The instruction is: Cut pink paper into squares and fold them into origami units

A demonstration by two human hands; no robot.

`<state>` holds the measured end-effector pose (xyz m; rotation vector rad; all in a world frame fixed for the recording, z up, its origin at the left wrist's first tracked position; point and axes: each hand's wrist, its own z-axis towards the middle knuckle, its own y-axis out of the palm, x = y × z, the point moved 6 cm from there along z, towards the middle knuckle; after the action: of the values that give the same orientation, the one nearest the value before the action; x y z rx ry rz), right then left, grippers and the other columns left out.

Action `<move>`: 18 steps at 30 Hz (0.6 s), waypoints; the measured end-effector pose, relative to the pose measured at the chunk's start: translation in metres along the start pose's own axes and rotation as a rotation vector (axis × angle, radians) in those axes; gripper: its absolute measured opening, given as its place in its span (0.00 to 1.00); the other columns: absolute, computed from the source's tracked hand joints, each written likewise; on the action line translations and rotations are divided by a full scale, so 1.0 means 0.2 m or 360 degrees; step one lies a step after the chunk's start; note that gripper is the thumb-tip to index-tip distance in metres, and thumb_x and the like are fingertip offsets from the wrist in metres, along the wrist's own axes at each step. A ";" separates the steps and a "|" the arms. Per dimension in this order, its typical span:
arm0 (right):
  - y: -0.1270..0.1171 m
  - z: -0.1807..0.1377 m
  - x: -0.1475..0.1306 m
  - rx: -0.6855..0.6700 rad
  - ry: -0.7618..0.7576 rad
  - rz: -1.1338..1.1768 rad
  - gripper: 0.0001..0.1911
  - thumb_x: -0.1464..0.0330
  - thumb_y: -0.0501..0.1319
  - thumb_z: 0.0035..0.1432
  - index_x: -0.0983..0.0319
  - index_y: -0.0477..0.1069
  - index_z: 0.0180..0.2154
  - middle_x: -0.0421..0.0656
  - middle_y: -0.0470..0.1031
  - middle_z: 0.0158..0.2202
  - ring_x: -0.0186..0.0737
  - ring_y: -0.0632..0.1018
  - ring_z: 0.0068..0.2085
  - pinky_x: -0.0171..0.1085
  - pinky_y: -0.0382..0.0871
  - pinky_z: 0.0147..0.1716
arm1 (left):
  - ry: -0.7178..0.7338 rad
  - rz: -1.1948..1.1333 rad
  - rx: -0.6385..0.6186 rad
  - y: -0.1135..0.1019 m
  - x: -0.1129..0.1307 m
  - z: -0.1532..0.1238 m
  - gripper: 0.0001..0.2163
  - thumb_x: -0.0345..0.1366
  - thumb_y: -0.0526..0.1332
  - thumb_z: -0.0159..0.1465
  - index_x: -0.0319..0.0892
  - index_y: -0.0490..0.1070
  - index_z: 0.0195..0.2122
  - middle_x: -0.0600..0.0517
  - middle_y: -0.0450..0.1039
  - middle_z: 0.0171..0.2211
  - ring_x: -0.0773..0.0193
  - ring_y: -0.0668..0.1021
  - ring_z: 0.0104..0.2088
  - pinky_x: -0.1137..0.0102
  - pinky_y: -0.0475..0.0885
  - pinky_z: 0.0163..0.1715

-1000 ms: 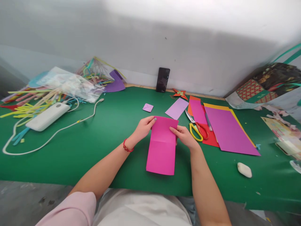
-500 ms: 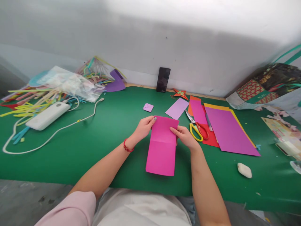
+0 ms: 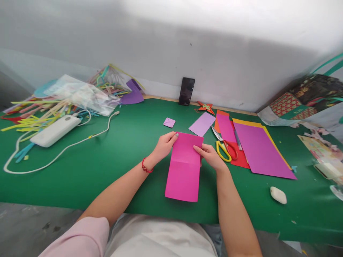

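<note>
A magenta paper sheet (image 3: 183, 171) with a crease across its middle lies in front of me on the green table (image 3: 112, 157). My left hand (image 3: 164, 144), with a red bracelet on the wrist, pinches the sheet's far left corner. My right hand (image 3: 211, 156) pinches its right edge near the far corner. Both hands are closed on the sheet.
Yellow-handled scissors (image 3: 223, 146), a pen and purple, red and orange sheets (image 3: 258, 148) lie to the right. A lilac sheet (image 3: 202, 123), a small folded lilac piece (image 3: 169, 122), a phone (image 3: 186, 91) against the wall, a white power bank (image 3: 55, 130) with cable, paper strips, and a white eraser (image 3: 278, 195) surround them.
Nothing has visibly moved except a slight shift of the view; both hands keep their hold on the magenta sheet.
</note>
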<state>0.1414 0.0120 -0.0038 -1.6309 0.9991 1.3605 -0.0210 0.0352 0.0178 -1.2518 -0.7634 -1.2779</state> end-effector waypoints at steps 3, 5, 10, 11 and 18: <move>0.00 0.00 0.00 0.0003 0.0016 0.0042 0.17 0.56 0.59 0.51 0.64 0.69 0.30 0.38 0.70 0.18 0.34 0.71 0.17 0.33 0.66 0.14 | 0.0023 0.0071 0.0049 0.00 0.01 -0.01 0.15 0.40 0.49 0.62 0.42 0.51 0.20 0.58 0.49 0.19 0.70 0.56 0.21 0.72 0.52 0.22; -0.01 0.00 0.00 0.0023 0.0015 0.0064 0.17 0.56 0.60 0.49 0.64 0.70 0.31 0.38 0.70 0.19 0.34 0.71 0.19 0.33 0.67 0.17 | 0.0028 0.0103 0.0079 -0.01 0.01 -0.01 0.15 0.39 0.49 0.62 0.42 0.50 0.20 0.58 0.49 0.19 0.70 0.55 0.21 0.72 0.52 0.22; -0.02 0.01 0.01 0.0121 -0.0010 0.0084 0.21 0.50 0.57 0.49 0.62 0.67 0.24 0.37 0.69 0.18 0.34 0.71 0.19 0.34 0.66 0.18 | 0.0013 0.0130 0.0042 0.00 0.03 -0.02 0.15 0.39 0.49 0.62 0.42 0.50 0.19 0.58 0.49 0.19 0.70 0.55 0.20 0.72 0.52 0.22; -0.02 0.02 0.01 0.0116 -0.0005 0.0093 0.23 0.48 0.56 0.49 0.61 0.66 0.21 0.37 0.67 0.16 0.34 0.70 0.18 0.34 0.65 0.17 | 0.0015 0.0141 0.0014 0.01 0.03 -0.02 0.15 0.39 0.48 0.62 0.42 0.50 0.19 0.58 0.49 0.19 0.70 0.56 0.21 0.72 0.52 0.22; 0.00 0.01 0.00 0.0088 0.0008 0.0141 0.27 0.46 0.49 0.54 0.60 0.63 0.18 0.37 0.62 0.10 0.31 0.63 0.11 0.33 0.54 0.09 | 0.0040 0.0219 -0.0110 0.04 0.04 -0.03 0.15 0.40 0.48 0.62 0.42 0.51 0.20 0.57 0.51 0.19 0.70 0.57 0.21 0.72 0.53 0.22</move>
<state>0.1414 0.0147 -0.0050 -1.5663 1.1135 1.3755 -0.0130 0.0257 0.0221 -1.3185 -0.6090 -1.2144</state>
